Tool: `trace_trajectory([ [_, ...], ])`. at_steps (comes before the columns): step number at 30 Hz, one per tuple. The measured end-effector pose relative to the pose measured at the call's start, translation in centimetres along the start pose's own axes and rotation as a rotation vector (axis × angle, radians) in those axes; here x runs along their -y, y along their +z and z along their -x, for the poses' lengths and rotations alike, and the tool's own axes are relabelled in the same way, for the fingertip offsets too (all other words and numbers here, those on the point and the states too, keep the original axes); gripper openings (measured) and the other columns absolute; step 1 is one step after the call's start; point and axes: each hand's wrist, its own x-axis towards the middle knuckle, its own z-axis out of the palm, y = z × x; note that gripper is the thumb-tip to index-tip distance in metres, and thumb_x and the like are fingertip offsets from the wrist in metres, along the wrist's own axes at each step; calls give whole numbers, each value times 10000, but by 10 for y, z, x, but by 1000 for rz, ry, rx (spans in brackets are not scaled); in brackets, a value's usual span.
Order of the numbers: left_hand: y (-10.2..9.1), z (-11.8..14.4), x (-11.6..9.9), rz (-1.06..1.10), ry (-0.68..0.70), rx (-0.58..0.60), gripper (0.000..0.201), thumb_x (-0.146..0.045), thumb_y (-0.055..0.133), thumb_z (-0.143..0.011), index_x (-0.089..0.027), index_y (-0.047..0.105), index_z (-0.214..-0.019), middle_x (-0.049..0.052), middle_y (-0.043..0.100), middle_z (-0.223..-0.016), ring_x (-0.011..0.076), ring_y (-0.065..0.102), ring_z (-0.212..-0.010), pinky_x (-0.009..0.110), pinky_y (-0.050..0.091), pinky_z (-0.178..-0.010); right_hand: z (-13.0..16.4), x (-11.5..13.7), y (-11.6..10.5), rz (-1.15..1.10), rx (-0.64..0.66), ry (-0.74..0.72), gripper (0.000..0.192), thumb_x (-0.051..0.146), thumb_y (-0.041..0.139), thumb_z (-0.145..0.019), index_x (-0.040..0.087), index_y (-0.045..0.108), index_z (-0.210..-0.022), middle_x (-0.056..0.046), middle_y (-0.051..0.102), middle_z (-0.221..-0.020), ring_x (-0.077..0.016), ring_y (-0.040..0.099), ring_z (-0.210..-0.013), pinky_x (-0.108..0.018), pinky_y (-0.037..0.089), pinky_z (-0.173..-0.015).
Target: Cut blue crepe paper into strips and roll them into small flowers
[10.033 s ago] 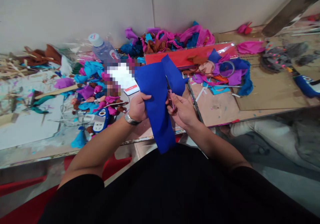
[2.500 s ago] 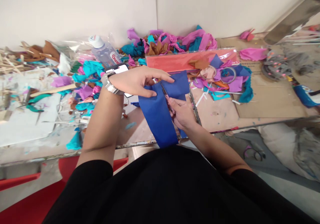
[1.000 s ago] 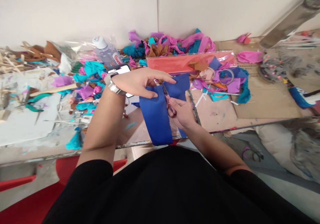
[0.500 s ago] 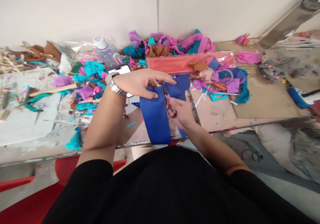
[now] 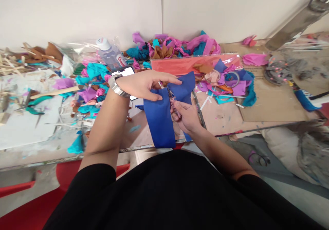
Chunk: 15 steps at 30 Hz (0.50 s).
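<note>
I see my left hand [image 5: 146, 84] reaching across from the left, palm down, its fingers spread and pressed flat on the far end of a long blue paper strip [image 5: 159, 120]; the thumb sits under the near edge, so the grip there is a loose pinch on the sheet. A metal watch [image 5: 114, 86] sits on that wrist. The strip runs from the middle of the tabletop [image 5: 226, 115] toward me and hangs over the near edge, down to my black shirt.

My right hand [image 5: 187, 117] is clenched on a small pair of scissors [image 5: 173, 103] with pinkish handles. The blades point away from me and into the blue paper, along a slit that splits the strip into a wide left part and a narrower right flap [image 5: 185, 86] that lifts a little.

Just beyond my left hand lies a phone [image 5: 123, 71] with its screen up, and behind it a plastic water bottle [image 5: 111, 54] on its side. A flat red packet [image 5: 190, 63] lies beyond the strip, with a heap of pink, teal and brown crumpled paper [image 5: 177, 45] against the wall. Right of the flap are purple and blue scraps around a clear tape ring [image 5: 233, 77], then a brown cardboard sheet [image 5: 272, 103]. On the far left, wooden sticks [image 5: 12, 67] lie among the scraps
</note>
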Motion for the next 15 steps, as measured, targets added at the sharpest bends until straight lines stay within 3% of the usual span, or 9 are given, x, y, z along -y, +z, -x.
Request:
trace_trajectory([
  [4, -6, 5, -1, 138, 19, -131, 649, -238, 940, -658, -243, 773, -1285, 93, 735, -1339, 310, 740, -1188, 352, 632, -923, 9, 1, 2, -10, 44, 45, 419, 620, 776, -890, 204, 734, -921, 43, 519, -679, -69, 408, -514, -229, 290, -469],
  [7, -11, 10, 1, 162, 54, -163, 757, -186, 921, -687, -249, 704, -1410, 104, 632, -1510, 316, 721, -1245, 336, 658, -893, 14, 1, 2, 92, 47, 40, 464, 649, 799, -847, 214, 701, -976, 69, 441, -692, -69, 331, -530, -236, 255, -489],
  [11, -18, 17, 4, 161, 133, -263, 844, -131, 856, -782, -246, 556, -1562, 126, 512, -1632, 228, 746, -1151, 280, 667, -835, 17, 4, 2, 477, 136, -9, 532, 614, 925, -678, 198, 615, -791, 60, 439, -708, -99, 372, -656, -262, 331, -607],
  [15, -25, 21, 5, 213, 197, -472, 849, -228, 929, -780, -223, 564, -1547, 119, 456, -1675, 96, 727, -916, 196, 620, -721, 25, 15, -2, 613, 221, -62, 492, 545, 885, -744, 201, 544, -660, 57, 418, -667, -107, 378, -662, -280, 355, -647],
])
